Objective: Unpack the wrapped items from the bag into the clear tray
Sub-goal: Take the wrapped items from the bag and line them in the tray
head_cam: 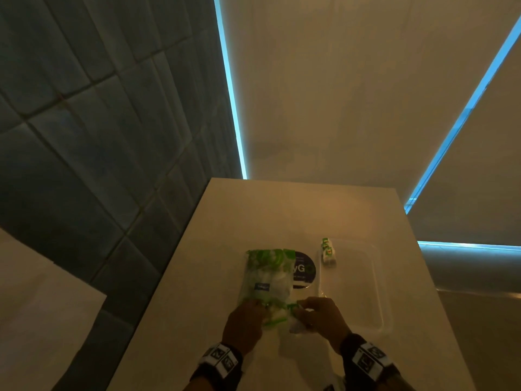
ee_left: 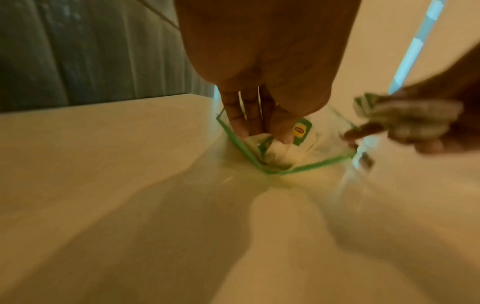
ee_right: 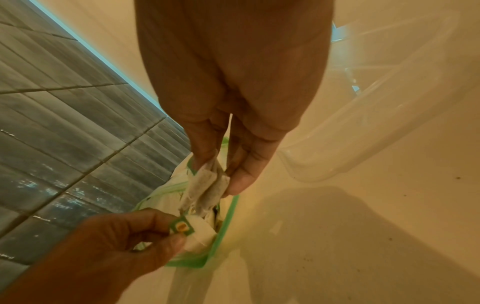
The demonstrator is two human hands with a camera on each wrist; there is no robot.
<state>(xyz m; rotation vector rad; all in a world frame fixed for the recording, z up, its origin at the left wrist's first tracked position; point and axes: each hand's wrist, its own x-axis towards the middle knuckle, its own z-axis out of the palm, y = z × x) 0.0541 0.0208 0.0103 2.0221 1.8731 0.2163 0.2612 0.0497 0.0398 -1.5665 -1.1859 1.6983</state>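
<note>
A clear zip bag (head_cam: pixel 265 280) with a green seal lies on the table, full of white and green wrapped tea bags. At its near, open mouth (ee_left: pixel 315 164) my left hand (ee_left: pixel 262 137) reaches in, and its fingers pinch a white wrapped tea bag (ee_right: pixel 200 230) with a green tag. My right hand (ee_right: pixel 221 176) is just right of the mouth and pinches a small bunch of tea bags (ee_right: pixel 207 185). The clear tray (head_cam: pixel 379 280) sits right of the bag. One wrapped tea bag (head_cam: pixel 328 251) lies in the tray's far left corner.
A dark round sticker (head_cam: pixel 304 270) shows on the pale table (head_cam: pixel 197 277) under the bag's right side. A grey tiled wall (head_cam: pixel 84 136) runs along the left. The table's right edge is close beyond the tray.
</note>
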